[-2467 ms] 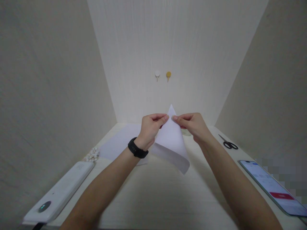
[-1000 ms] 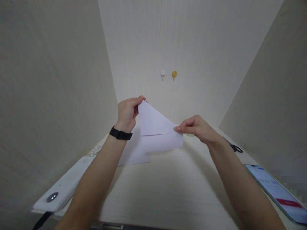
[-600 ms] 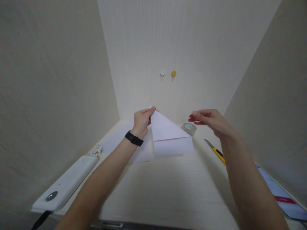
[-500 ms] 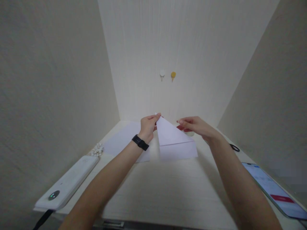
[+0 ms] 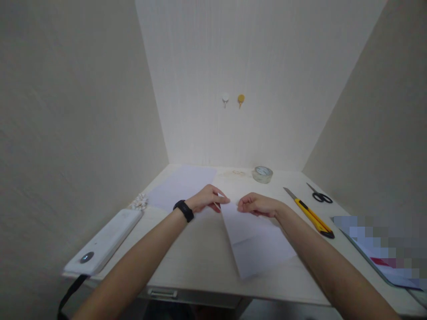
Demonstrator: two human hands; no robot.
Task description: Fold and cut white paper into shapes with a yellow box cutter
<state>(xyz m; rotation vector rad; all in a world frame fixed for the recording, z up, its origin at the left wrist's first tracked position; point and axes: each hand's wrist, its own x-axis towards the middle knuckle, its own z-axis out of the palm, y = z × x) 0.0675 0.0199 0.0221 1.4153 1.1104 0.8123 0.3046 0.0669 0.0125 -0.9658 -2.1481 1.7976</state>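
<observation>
Paper [image 5: 262,253], a white sheet folded into a slanting flap, lies near the middle of a pale wood-grain desk [image 5: 190,266]. Taking twelve o'clock as straight away from the person, its long axis runs from eleven o'clock at the hands to five o'clock, towards the desk's near edge.

The left hand [image 5: 207,198], below which a black watch band [image 5: 183,210] circles the wrist, pinches the sheet's far left corner between thumb and fingers; from there, most of the paper extends towards five o'clock. The right hand [image 5: 258,205] is nearer the bulk of the sheet, which spreads at six o'clock from it. Its fingers are curled at the far edge; whether they grip it cannot be told.

From the right hand, a roll of clear tape [image 5: 262,175] sits at twelve o'clock and a yellow utility knife [image 5: 312,216] at three. A second white sheet [image 5: 182,183] lies at ten o'clock from the left hand.
</observation>
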